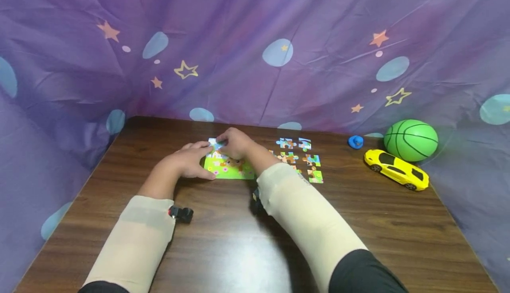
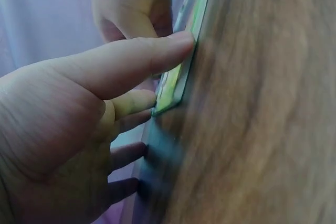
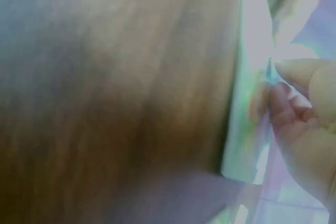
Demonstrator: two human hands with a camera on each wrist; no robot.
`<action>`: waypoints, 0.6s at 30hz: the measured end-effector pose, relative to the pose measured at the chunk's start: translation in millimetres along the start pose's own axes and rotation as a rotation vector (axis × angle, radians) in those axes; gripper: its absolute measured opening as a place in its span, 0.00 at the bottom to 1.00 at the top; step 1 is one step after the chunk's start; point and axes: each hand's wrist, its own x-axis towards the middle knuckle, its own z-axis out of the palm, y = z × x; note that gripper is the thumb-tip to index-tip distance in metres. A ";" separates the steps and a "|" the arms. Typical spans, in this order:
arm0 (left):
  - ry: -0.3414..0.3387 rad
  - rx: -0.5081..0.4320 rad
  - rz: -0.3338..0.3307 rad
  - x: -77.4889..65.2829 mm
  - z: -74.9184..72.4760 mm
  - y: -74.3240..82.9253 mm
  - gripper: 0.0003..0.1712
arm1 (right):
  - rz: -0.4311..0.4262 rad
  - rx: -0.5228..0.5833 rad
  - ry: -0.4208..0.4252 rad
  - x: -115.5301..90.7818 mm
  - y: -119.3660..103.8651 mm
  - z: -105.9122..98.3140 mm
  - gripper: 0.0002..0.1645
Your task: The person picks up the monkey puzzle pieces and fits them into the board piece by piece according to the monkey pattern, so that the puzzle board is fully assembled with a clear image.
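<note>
A puzzle board (image 1: 231, 172) with a bright cartoon picture on a green and blue ground lies on the wooden table. My left hand (image 1: 187, 160) is at its left side, thumb on the near corner and fingertips by the far corner. In the left wrist view the left thumb (image 2: 152, 51) lies straight on the board's rim. Over the upper part of the board, my right hand (image 1: 237, 144) pinches a small puzzle piece between thumb and index finger. The right wrist view shows those fingertips (image 3: 278, 95) right at the board's surface; the piece is mostly hidden.
Several loose puzzle pieces (image 1: 288, 156) lie right of the board, partly behind the right forearm. Farther right are a small blue toy (image 1: 356, 141), a yellow toy car (image 1: 396, 169) and a green ball (image 1: 411, 140). A purple curtain (image 1: 239, 40) hangs behind the table.
</note>
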 end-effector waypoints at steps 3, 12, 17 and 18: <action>0.004 0.016 0.008 1.5 1.3 -1.4 0.63 | -0.013 0.048 0.035 -9.8 8.7 -12.7 0.26; 0.019 0.038 0.038 4.5 3.1 1.9 0.62 | 0.093 0.161 0.170 -67.4 84.0 -67.6 0.30; 0.015 0.003 0.036 2.8 1.9 2.1 0.62 | 0.145 0.117 0.198 -85.5 123.9 -78.2 0.31; 0.015 0.002 0.035 2.9 1.8 1.8 0.62 | 0.156 0.107 0.196 -87.7 129.6 -78.9 0.32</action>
